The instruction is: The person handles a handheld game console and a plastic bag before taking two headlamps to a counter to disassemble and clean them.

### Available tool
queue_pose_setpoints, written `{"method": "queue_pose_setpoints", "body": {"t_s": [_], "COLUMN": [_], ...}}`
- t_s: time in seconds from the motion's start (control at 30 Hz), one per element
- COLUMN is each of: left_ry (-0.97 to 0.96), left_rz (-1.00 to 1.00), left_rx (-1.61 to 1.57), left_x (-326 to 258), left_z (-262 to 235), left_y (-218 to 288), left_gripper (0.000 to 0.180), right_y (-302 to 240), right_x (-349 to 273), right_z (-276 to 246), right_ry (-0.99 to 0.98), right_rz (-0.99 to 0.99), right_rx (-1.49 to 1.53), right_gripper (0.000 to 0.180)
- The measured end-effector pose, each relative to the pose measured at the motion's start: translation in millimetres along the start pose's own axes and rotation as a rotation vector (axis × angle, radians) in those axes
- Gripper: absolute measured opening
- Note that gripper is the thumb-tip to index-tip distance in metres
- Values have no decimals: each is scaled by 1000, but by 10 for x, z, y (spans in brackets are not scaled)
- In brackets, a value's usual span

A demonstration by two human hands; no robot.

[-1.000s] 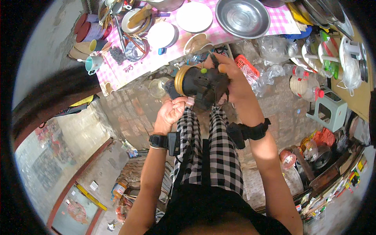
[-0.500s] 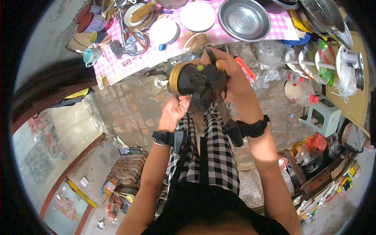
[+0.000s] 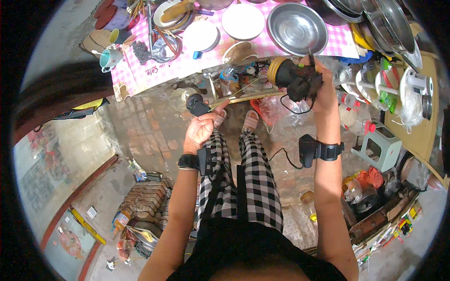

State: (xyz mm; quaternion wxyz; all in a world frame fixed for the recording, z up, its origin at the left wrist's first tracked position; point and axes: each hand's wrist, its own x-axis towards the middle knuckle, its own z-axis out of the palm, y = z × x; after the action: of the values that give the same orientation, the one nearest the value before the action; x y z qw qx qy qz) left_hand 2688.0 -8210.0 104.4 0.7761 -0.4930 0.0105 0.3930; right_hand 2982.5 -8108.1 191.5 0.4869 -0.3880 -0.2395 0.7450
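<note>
Nearest, at the bottom centre of the frame: black top, black-and-white checked trousers (image 3: 255, 182), two sandalled feet (image 3: 234, 119) on a wet brick floor (image 3: 145, 131). Rising from the lower edge, both bare forearms, each strapped at the wrist with a black band and small black device. Left of centre, left hand (image 3: 200, 129) curled closed around a small black cylindrical part (image 3: 197, 105), thumb tip pointing toward the upper right. Right of centre and higher, right hand (image 3: 318, 89) wrapped tight around a black lamp-like torch with a yellow rim (image 3: 293, 77), yellow end facing left, a thin black cord (image 3: 290, 107) looping beneath it; both pieces well apart, the torch held just in front of the table edge. Between the hands, a low shelf under the table crammed with small clutter, too jumbled to sort out. At lower left, a stack of bricks (image 3: 145, 203) and scattered litter. At right, a pale green plastic stool (image 3: 382, 150), clear plastic bottles with red caps (image 3: 356, 119), and a rack of dishes. Farther up, along the top of the frame, a table under a pink checked cloth (image 3: 154, 70) carrying a large steel bowl (image 3: 296, 28), a white plate (image 3: 243, 21), a white cup with a blue handle (image 3: 200, 37), a teal mug (image 3: 108, 57) and assorted utensils at upper left.
</note>
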Motion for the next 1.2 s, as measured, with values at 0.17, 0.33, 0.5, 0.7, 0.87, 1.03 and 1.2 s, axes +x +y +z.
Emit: {"method": "queue_pose_setpoints", "body": {"t_s": [0.17,0.33,0.5,0.7,0.87,1.03,1.2], "left_ry": [-12,-44,-43,144,26,45,35], "left_rz": [76,115,137,381,371,369,359], "left_rx": [-9,-23,-88,-229,-201,-237,-157], "left_x": [-65,-124,-274,-623,-740,-813,-876], "left_z": [-143,-255,-500,-777,-1006,-945,-812], "left_y": [206,379,736,1081,1160,1153,1058], "left_gripper": [59,59,52,47,42,43,44], "right_y": [-99,-455,-829,-607,-252,-146,179], "right_x": [2,-65,-112,-45,0,72,397], "right_z": [-206,-426,-246,-55,238,324,227], "right_ry": [146,-139,-223,-259,52,257,-145], "right_rz": [-125,-124,-134,82,99,337,573], "right_rx": [-18,352,423,334,-286,-656,-969], "right_gripper": [48,47,41,40,35,42,21]}}
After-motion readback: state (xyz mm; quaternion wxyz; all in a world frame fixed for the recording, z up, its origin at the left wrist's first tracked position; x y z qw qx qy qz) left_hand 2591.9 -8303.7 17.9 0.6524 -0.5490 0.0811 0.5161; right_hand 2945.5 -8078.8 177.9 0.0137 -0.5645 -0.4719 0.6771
